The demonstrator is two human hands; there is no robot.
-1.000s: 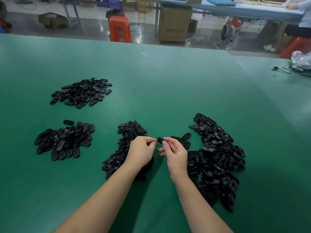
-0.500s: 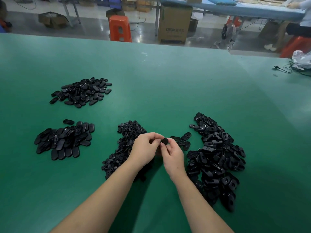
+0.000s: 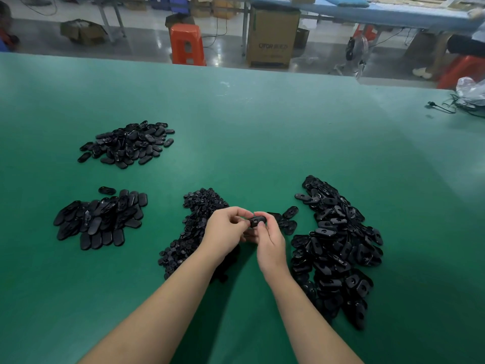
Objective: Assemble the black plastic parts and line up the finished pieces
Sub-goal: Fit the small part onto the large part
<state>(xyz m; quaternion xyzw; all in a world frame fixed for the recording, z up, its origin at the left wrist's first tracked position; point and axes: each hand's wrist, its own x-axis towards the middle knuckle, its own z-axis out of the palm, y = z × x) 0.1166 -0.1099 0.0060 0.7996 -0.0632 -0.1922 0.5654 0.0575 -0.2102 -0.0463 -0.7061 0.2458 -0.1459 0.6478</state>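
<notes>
Both of my hands meet over the green table [image 3: 262, 132] and pinch one black oval plastic part [image 3: 257, 221] between their fingertips. My left hand [image 3: 227, 233] holds its left end, my right hand [image 3: 270, 241] its right end. A heap of small round black pieces [image 3: 195, 227] lies just left of my hands. A large heap of black oval shells with holes [image 3: 338, 248] lies to the right. At the left, oval pieces [image 3: 99, 219] lie partly lined up in rows. Another heap of ovals [image 3: 128, 144] sits farther back on the left.
A few loose ovals [image 3: 288, 219] lie just beyond my right hand. A black cable [image 3: 443, 107] and a plastic bag [image 3: 472, 90] sit at the table's far right. Beyond the far edge stand an orange stool [image 3: 186, 44], a cardboard box [image 3: 271, 38] and a seated person [image 3: 467, 46].
My hands have come together from slightly apart. The black part, earlier only in my right fingertips, is now pinched by both hands and turned lengthwise.
</notes>
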